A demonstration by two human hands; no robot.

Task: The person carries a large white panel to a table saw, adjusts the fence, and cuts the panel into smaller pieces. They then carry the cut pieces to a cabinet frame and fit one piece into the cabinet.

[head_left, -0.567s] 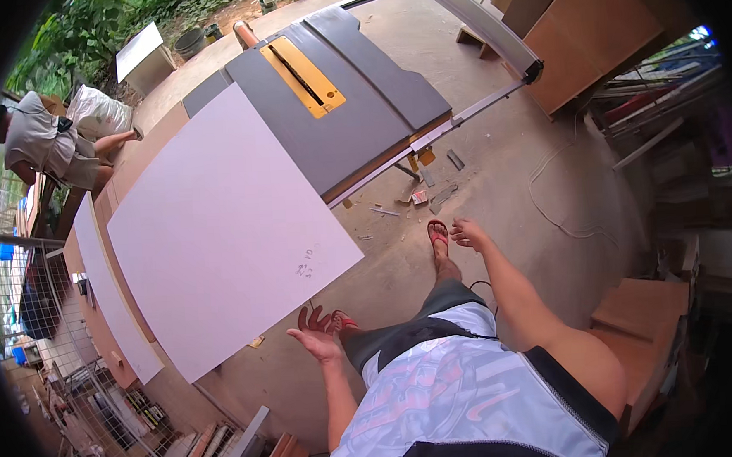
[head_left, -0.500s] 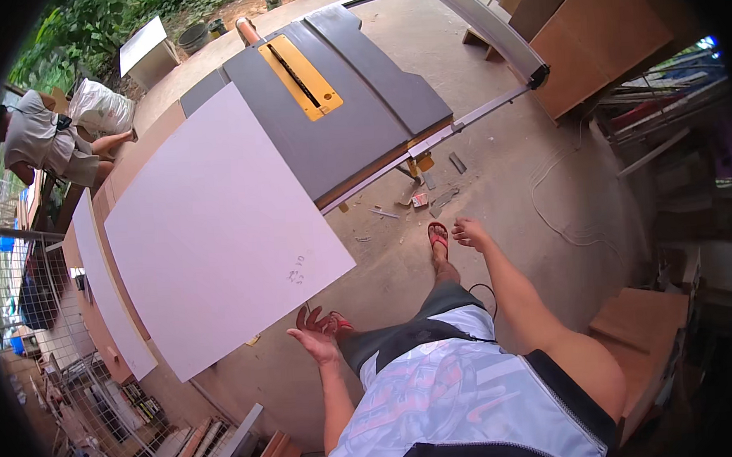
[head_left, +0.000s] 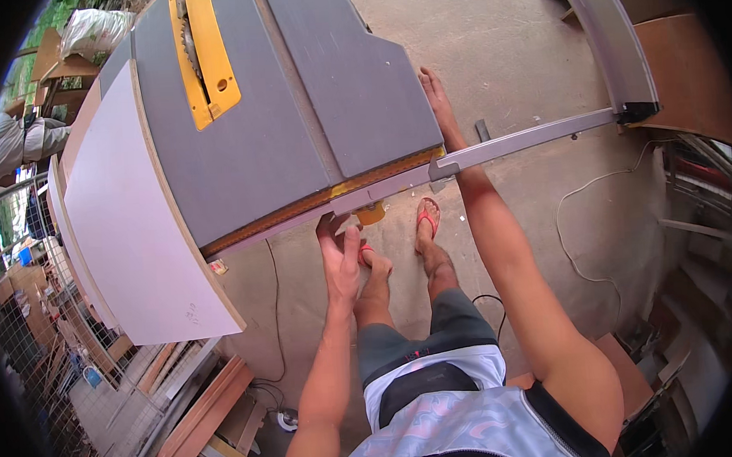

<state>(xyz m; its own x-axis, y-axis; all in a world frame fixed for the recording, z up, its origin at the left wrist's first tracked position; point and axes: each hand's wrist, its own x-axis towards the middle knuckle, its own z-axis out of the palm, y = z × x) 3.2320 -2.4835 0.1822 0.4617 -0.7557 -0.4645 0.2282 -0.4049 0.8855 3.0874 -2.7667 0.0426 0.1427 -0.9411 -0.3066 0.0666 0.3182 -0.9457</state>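
Both my hands have gone up to the gray saw tabletop (head_left: 247,168). From my head, I see its long metal rail (head_left: 535,137) run left to right. My left grip (head_left: 340,256) is nearer, right at the rail, fingertips hidden, so I can't tell if it holds on. My right grip (head_left: 440,109) is past the rail, fingers straight beside the tabletop's right edge; I can't tell there either.

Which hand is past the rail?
The right hand, beside the right edge of the saw table; the left hand is at the near side of the rail.
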